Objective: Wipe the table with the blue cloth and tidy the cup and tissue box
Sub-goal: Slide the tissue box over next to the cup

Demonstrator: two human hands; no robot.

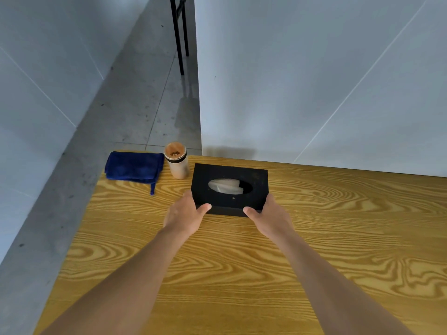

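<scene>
A black tissue box (229,175) with white tissue showing in its oval slot rests on the wooden table (242,262), near the far edge. My left hand (185,213) grips its near left corner, thumb on the front face. My right hand (271,216) grips the near right corner the same way. A tan cup (177,164) with a dark band near its rim stands upright just left of the box. The folded blue cloth (134,168) lies at the table's far left corner, beside the cup.
A grey wall (314,81) rises right behind the table's far edge. The table's left edge drops to a grey concrete floor (135,105). Black metal legs (180,35) of other furniture stand farther back on the floor.
</scene>
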